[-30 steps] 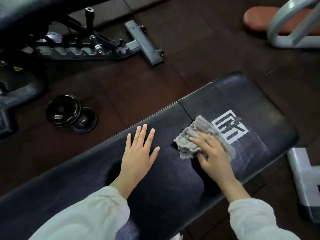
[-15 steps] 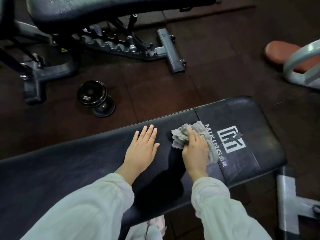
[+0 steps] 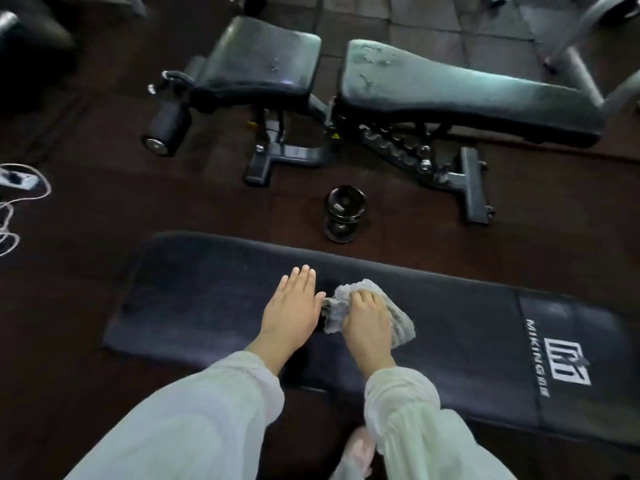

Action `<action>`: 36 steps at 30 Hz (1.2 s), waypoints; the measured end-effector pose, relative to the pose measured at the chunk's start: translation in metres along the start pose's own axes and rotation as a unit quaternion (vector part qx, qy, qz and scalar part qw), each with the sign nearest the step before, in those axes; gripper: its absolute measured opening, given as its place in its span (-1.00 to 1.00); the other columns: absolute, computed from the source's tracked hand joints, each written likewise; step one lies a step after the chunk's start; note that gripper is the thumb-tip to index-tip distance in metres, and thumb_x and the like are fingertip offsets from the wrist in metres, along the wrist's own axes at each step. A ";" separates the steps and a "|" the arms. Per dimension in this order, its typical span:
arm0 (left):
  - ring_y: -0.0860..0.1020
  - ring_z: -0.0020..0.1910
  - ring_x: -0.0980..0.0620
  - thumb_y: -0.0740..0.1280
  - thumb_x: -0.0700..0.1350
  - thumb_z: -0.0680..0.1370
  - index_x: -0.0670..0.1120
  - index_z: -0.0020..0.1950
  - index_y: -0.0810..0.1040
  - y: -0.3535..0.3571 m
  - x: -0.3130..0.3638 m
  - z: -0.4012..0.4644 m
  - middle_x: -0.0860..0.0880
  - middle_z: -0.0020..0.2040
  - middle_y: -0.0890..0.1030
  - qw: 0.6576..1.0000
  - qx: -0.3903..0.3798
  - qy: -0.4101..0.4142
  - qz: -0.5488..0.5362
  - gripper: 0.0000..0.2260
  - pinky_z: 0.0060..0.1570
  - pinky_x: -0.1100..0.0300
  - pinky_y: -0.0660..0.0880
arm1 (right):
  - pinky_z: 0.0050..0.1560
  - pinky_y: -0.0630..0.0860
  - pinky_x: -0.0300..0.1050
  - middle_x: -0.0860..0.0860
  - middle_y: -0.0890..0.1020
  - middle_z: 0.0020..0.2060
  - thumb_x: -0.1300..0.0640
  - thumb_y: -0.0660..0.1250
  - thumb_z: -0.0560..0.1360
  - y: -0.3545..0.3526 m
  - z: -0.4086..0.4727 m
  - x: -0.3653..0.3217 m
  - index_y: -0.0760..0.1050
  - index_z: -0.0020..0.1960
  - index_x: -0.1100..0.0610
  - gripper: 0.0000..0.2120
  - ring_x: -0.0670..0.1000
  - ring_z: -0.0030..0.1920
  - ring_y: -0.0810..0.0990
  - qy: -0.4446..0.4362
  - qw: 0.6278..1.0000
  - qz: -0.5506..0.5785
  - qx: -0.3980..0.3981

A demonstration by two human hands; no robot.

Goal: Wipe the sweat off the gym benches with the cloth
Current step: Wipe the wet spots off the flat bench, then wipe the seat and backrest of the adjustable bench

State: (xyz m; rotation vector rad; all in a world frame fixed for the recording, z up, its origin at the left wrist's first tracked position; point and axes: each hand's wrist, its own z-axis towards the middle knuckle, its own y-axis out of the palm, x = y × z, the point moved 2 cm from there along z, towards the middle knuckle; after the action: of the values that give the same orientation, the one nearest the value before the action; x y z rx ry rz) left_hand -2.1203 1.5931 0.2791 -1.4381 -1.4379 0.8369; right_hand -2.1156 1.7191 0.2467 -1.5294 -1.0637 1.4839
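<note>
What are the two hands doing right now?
Left hand: open, fingers straight, resting flat on the near bench.
Right hand: fingers curled over the grey cloth, pressing it on that bench.

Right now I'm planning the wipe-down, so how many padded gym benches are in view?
2. The flat black padded bench lies nearest, under both hands; the adjustable black padded bench stands beyond it across the floor. More may sit outside the frame.
</note>
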 end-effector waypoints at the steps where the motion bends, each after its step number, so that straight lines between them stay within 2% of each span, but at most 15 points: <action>1: -0.08 0.51 0.01 -0.12 0.01 0.66 -0.18 0.52 -0.08 -0.007 -0.028 -0.013 -0.08 0.54 -0.03 1.000 -0.001 -0.019 -0.009 -0.52 0.45 0.16 -0.15 | -0.14 0.55 -0.01 0.15 0.63 -0.27 0.48 0.40 0.15 0.008 -0.004 -0.028 0.55 -0.22 0.27 -0.76 0.18 -0.19 0.61 -0.012 1.000 0.010 -0.009; 4: -0.04 0.51 0.00 -0.10 0.01 0.66 -0.18 0.52 -0.03 -0.027 -0.117 -0.054 -0.08 0.54 0.01 0.997 0.009 -0.071 -0.029 -0.52 0.45 0.15 -0.12 | 0.06 0.45 0.02 0.18 0.61 -0.07 0.42 0.27 0.34 0.032 -0.015 -0.118 0.53 -0.06 0.29 -0.80 0.19 0.01 0.55 -0.035 0.998 0.036 -0.040; 7: -0.01 0.51 -0.03 -0.08 0.01 0.66 -0.18 0.52 0.00 -0.043 -0.206 -0.100 -0.11 0.53 0.04 0.991 0.020 -0.126 -0.037 -0.53 0.44 0.13 -0.08 | 0.18 0.34 -0.06 0.13 0.54 0.10 0.33 0.15 0.46 0.052 -0.024 -0.209 0.46 0.12 0.23 -0.74 0.12 0.16 0.46 -0.036 0.995 0.035 -0.091; 11: 0.00 0.51 -0.05 -0.08 0.01 0.66 -0.18 0.52 0.02 -0.060 -0.307 -0.149 -0.12 0.53 0.06 0.985 0.016 -0.167 -0.034 -0.53 0.44 0.11 -0.07 | 0.17 0.35 -0.05 0.12 0.52 0.13 0.30 0.12 0.48 0.069 -0.035 -0.317 0.44 0.14 0.21 -0.73 0.11 0.17 0.45 -0.057 0.991 0.043 -0.115; 16: 0.01 0.50 -0.05 -0.06 0.03 0.66 -0.17 0.51 0.06 -0.078 -0.391 -0.165 -0.10 0.52 0.09 0.982 0.021 -0.181 -0.054 -0.53 0.44 0.09 -0.07 | 0.18 0.32 -0.07 0.10 0.51 0.14 0.29 0.13 0.48 0.088 -0.025 -0.404 0.43 0.16 0.20 -0.73 0.09 0.18 0.42 -0.091 0.990 0.036 -0.098; 22: 0.01 0.51 -0.04 -0.08 0.02 0.66 -0.16 0.51 0.06 -0.117 -0.478 -0.124 -0.09 0.53 0.09 0.988 0.005 -0.146 -0.046 -0.54 0.44 0.10 -0.07 | 0.24 0.26 -0.10 0.09 0.49 0.18 0.25 0.12 0.52 0.106 0.038 -0.480 0.40 0.22 0.19 -0.72 0.08 0.23 0.38 -0.049 0.995 0.036 -0.084; 28: 0.04 0.50 -0.05 -0.07 0.02 0.66 -0.16 0.51 0.07 -0.191 -0.567 -0.052 -0.09 0.52 0.12 0.993 0.019 -0.115 -0.017 -0.54 0.44 0.09 -0.04 | 0.18 0.23 -0.16 0.08 0.49 0.20 0.25 0.12 0.54 0.101 0.115 -0.539 0.39 0.26 0.18 -0.70 0.07 0.23 0.39 0.014 0.998 0.044 -0.045; 31: 0.05 0.50 -0.07 -0.07 0.01 0.66 -0.18 0.50 0.09 -0.231 -0.595 -0.016 -0.11 0.51 0.13 0.995 0.026 -0.094 -0.015 -0.55 0.43 0.08 -0.03 | 0.19 0.24 -0.13 0.11 0.49 0.20 0.27 0.16 0.50 0.095 0.150 -0.557 0.39 0.26 0.21 -0.67 0.10 0.23 0.39 0.036 0.998 0.046 -0.024; 36: 0.05 0.49 -0.06 -0.06 0.01 0.66 -0.17 0.50 0.08 -0.276 -0.624 0.054 -0.11 0.51 0.13 0.999 0.040 -0.011 0.015 -0.54 0.43 0.09 -0.02 | 0.28 0.25 -0.05 0.14 0.46 0.26 0.29 0.18 0.48 0.102 0.215 -0.587 0.36 0.32 0.23 -0.60 0.12 0.29 0.36 0.094 0.991 0.089 0.022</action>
State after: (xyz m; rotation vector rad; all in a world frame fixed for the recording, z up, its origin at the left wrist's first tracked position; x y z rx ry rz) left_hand -2.3295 0.9597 0.4310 -1.3972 -1.3870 0.9210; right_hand -2.3153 1.1297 0.3657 -1.7310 -0.7973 1.4363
